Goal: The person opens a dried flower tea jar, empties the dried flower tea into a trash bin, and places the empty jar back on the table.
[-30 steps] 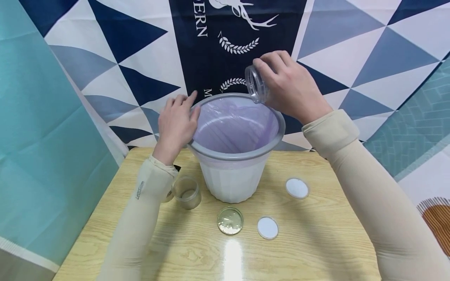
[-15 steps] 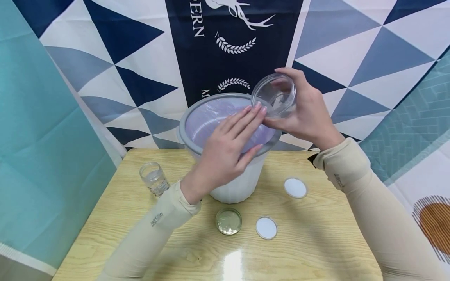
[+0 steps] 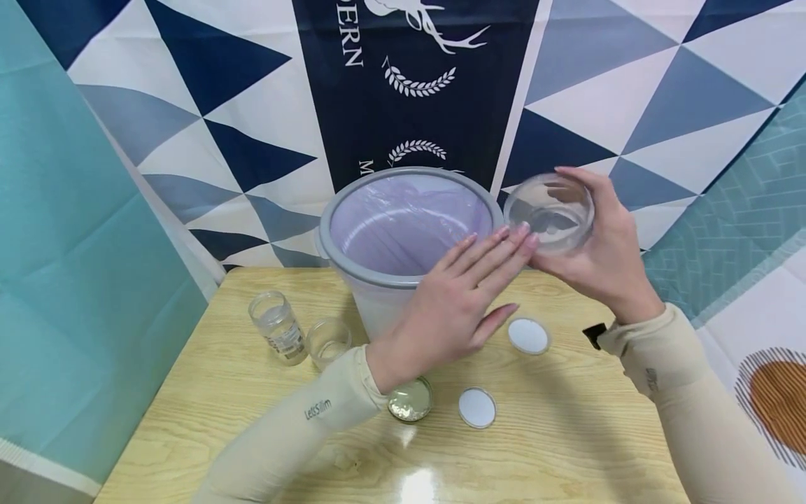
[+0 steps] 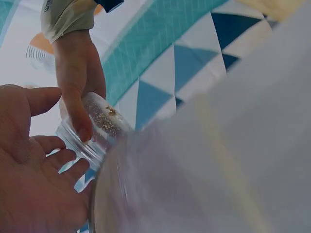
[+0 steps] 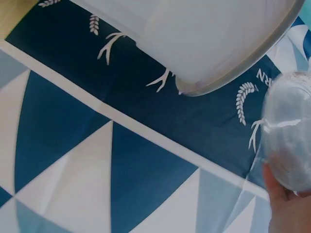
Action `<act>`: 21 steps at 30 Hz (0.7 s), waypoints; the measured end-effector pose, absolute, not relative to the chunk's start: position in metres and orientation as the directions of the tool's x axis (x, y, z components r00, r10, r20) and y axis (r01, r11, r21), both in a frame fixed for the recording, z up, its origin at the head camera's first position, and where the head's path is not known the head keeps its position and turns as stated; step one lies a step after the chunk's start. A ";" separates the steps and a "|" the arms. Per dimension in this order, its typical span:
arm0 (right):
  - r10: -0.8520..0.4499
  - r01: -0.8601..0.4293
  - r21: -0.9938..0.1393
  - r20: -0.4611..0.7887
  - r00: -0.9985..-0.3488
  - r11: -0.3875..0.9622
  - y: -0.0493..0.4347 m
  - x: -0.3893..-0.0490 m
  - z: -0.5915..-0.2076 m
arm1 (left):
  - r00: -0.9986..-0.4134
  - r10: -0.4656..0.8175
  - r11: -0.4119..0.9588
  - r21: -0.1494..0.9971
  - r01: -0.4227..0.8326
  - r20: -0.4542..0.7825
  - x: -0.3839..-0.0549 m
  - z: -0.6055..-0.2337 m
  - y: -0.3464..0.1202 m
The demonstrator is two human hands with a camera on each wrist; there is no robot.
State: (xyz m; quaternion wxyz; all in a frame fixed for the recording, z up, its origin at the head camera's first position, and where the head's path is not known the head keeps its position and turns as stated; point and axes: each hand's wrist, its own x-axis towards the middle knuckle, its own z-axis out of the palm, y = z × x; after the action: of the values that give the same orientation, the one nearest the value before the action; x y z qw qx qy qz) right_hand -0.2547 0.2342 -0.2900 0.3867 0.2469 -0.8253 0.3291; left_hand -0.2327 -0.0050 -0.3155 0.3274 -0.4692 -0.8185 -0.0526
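My right hand (image 3: 611, 252) grips a clear plastic jar (image 3: 546, 210), holding it just right of the bin with the mouth tilted my way. Brown specks show on the jar (image 4: 104, 119) in the left wrist view. Straight fingers of my left hand (image 3: 456, 301) reach across in front of the bin, fingertips right at the jar's rim. The white bin (image 3: 371, 304) has a grey rim and a thin purple liner; its lower front is partly hidden by the left forearm. In the right wrist view, the jar (image 5: 291, 128) appears at the right edge.
Left of the bin stand a labelled clear jar (image 3: 277, 329) and a shorter clear tub (image 3: 329, 341). Two white lids (image 3: 477, 408) and a greenish-gold lid (image 3: 412, 400) lie on the wooden table (image 3: 554, 434). A patterned cloth (image 3: 409, 42) hangs behind the bin.
My left hand has left the bin's left rim and crossed to the jar's mouth. The right hand has turned the jar toward me and carried it right, off the bin's rim, and lower.
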 end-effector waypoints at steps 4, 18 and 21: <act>-0.118 -0.663 -0.379 0.808 -0.577 0.645 0.247 -0.244 -0.309 | -0.318 0.771 0.542 -0.308 0.782 0.552 -0.224 -0.327 0.007; -0.085 -0.570 -0.445 0.733 -0.675 0.691 0.260 -0.230 -0.395 | -0.393 0.827 0.536 -0.351 0.768 0.402 -0.212 -0.392 0.023; -0.083 -0.511 -0.453 0.684 -0.725 0.730 0.258 -0.231 -0.412 | -0.410 0.825 0.541 -0.337 0.771 0.388 -0.213 -0.407 0.023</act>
State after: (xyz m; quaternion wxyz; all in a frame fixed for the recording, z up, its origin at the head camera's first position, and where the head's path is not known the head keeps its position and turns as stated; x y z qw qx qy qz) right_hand -0.2309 0.2575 -0.4123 0.3290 0.1709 -0.8699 0.3252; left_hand -0.2131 0.0226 -0.4072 0.2611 -0.4761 -0.8381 0.0525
